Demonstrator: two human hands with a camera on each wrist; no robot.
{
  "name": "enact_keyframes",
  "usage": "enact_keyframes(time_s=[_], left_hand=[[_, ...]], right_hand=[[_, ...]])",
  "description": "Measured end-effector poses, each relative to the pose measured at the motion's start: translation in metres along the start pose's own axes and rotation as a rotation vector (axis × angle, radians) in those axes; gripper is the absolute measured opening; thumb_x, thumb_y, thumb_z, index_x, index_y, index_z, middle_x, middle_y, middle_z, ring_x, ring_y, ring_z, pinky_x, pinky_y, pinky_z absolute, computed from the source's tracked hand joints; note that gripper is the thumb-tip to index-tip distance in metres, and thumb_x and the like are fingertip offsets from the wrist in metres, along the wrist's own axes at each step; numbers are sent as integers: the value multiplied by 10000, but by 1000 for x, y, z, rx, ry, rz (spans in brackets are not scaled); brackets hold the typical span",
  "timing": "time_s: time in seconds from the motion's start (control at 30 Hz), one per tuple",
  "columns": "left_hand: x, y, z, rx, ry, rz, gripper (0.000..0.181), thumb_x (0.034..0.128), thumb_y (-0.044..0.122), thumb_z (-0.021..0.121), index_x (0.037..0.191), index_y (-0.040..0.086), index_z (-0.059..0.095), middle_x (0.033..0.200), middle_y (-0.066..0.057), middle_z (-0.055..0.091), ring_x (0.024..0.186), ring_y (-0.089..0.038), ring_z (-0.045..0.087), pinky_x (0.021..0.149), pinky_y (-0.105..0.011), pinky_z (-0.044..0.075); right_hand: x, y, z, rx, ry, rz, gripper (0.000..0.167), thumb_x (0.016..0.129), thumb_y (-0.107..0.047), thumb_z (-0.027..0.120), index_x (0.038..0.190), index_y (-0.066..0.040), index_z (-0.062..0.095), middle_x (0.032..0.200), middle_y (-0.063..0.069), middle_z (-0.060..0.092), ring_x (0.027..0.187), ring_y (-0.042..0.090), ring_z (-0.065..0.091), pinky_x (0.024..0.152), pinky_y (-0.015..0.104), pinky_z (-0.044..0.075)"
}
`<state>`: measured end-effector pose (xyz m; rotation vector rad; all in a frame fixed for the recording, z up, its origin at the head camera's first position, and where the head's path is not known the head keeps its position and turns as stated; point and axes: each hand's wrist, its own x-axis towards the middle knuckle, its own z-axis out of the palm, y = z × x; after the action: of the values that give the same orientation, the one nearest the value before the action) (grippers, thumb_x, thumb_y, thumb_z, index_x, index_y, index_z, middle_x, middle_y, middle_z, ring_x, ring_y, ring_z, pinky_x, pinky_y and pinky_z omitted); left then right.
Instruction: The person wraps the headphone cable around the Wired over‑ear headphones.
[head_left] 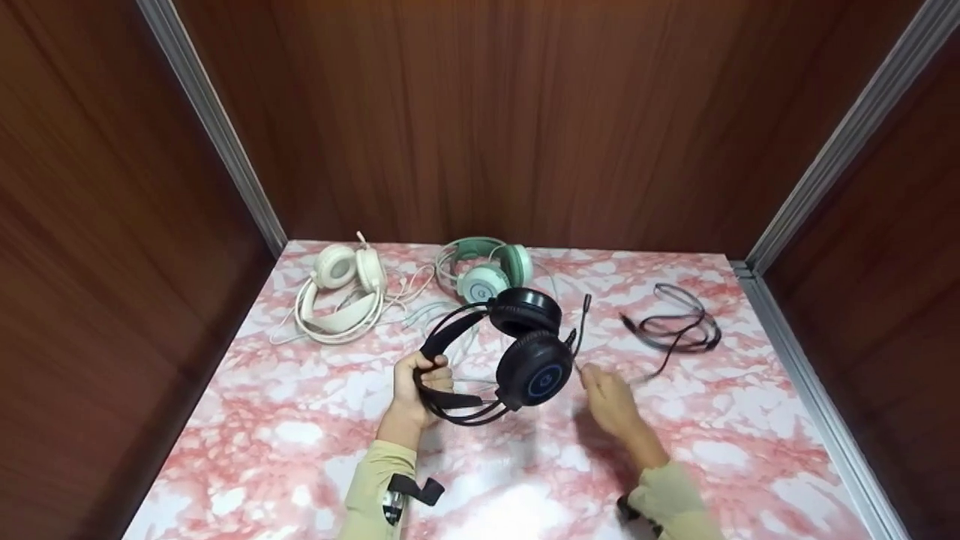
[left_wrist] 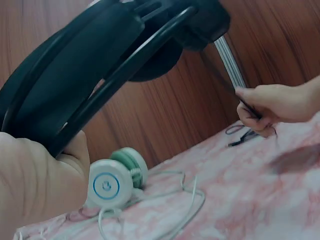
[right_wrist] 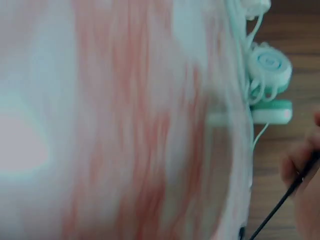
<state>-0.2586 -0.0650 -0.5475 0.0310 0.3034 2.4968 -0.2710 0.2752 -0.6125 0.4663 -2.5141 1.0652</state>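
Note:
A black over-ear headset [head_left: 534, 367] with a boom microphone [head_left: 585, 307] is held up over the table. My left hand [head_left: 420, 386] grips its headband, fingers wrapped around the band, as the left wrist view also shows. To the right of the ear cups, my right hand [head_left: 611, 401] pinches the headset's black cable [left_wrist: 253, 111] between thumb and curled fingers. The cable's far part lies in a loose coil [head_left: 679, 334] on the table. In the right wrist view only the edge of the right hand [right_wrist: 306, 185] shows, with the cable running through it.
A cream headset [head_left: 341, 296] lies at the back left with its cord. Behind the black one sits a green and white headset [head_left: 484, 285], its pale cable loose on the marbled table [head_left: 285, 435]. Brown wood-grain panels [head_left: 480, 120] enclose the back and sides.

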Motion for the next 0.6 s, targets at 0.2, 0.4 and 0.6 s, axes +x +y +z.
enact_keyframes(time_s=[0.2,0.4,0.6], left_hand=[[1,-17,7,1,111,129,42,670,89,476,712,93,470,554,123,204,364,6,317,342,-148,296],[15,-25,13,106,282,516,156,749,42,352,635,124,419,468,101,305,348,-20,321,341,-168,262],[19,-17,7,331,470,885,256,753,-13,335,561,157,322,452,85,296,372,-37,267,368,-179,197]], right_hand=[[-6,-48,22,-53,7,-42,75,900,-36,583,859,-51,644,712,65,608,709,306,628,652,497,495],[0,-92,22,95,-84,-123,87,951,-48,565,893,-42,631,693,1,583,597,152,539,554,374,467],[-4,-96,4,77,-136,-203,100,957,-112,603,860,-125,620,674,-154,454,582,19,422,539,245,403]])
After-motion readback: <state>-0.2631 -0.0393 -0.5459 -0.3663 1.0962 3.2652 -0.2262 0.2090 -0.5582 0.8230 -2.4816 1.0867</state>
